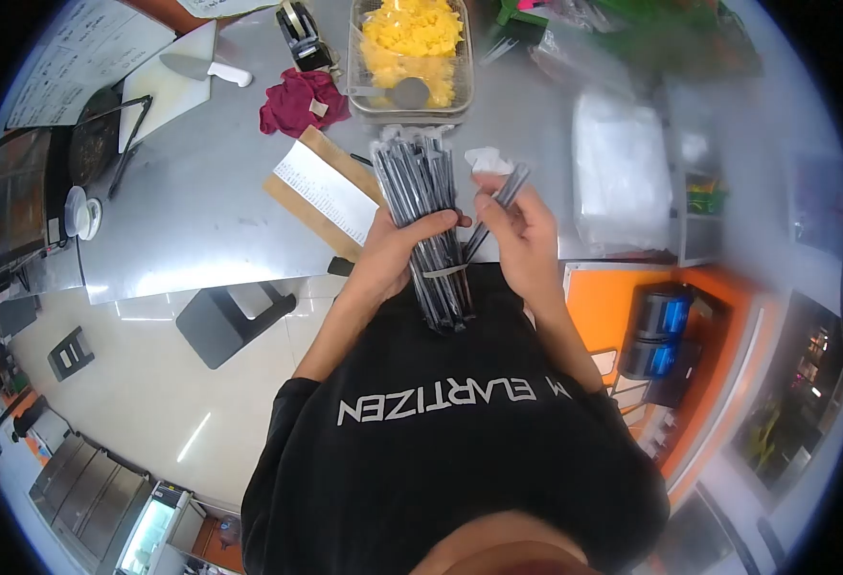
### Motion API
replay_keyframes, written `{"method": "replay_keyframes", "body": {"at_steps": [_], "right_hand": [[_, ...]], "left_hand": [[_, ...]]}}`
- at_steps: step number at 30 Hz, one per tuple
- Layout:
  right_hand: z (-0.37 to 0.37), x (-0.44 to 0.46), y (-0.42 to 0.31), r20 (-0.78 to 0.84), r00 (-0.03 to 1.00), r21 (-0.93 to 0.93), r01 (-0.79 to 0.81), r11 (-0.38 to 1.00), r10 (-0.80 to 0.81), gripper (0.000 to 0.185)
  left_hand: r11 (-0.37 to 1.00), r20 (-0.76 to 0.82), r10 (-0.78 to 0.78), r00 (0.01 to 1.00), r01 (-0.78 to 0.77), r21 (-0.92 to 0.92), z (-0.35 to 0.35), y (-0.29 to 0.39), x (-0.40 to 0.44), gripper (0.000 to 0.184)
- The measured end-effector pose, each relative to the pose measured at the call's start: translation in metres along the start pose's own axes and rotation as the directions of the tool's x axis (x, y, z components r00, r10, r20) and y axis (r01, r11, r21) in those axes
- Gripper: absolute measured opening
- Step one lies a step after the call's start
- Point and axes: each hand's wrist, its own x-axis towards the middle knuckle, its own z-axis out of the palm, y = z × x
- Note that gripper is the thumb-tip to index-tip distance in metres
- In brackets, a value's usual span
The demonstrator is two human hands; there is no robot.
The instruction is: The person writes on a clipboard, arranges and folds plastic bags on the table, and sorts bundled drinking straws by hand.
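Observation:
My left hand (398,247) is wrapped round a bundle of thin black sticks in clear wrappers (420,192), with a band around its lower part. Close to the bundle's right side, my right hand (520,225) pinches one or more wrapped black sticks (506,195), tilted, with the lower end near the band. A crumpled white scrap (487,161) lies just beyond my right fingers. Left of the bundle, a printed paper slip (324,192) rests on a brown envelope (297,208) on the metal table (192,220).
A wire basket (353,57) of yellow pieces stands at the back, beside a maroon cloth (297,103) and a tape dispenser (302,36). A white-handled knife (225,73) lies at the back left. Clear plastic bags (620,172) lie at the right. A dark stool (220,326) stands below.

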Motion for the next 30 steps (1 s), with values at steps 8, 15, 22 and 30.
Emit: {"method": "replay_keyframes", "body": {"at_steps": [8, 15, 22, 30], "right_hand": [[0.014, 0.009, -0.009, -0.064, 0.992, 0.041, -0.109, 0.993, 0.111, 0.029], [0.026, 0.015, -0.013, -0.126, 0.97, 0.173, -0.185, 0.967, 0.208, 0.016], [0.037, 0.027, -0.013, -0.114, 0.988, 0.15, -0.088, 0.985, 0.105, 0.024], [0.052, 0.035, 0.002, 0.014, 0.995, -0.029, -0.097, 0.995, 0.097, 0.02]], "left_hand": [[0.992, -0.013, 0.075, 0.997, -0.073, 0.099, -0.007, 0.014, -0.004, 0.035], [0.991, -0.04, 0.077, 0.996, -0.072, 0.112, -0.015, 0.025, 0.003, 0.034], [0.999, -0.011, -0.013, 1.0, 0.013, 0.029, -0.023, 0.035, 0.013, 0.035], [0.988, -0.056, 0.125, 0.991, -0.119, 0.104, -0.028, 0.037, 0.014, 0.033]]}}
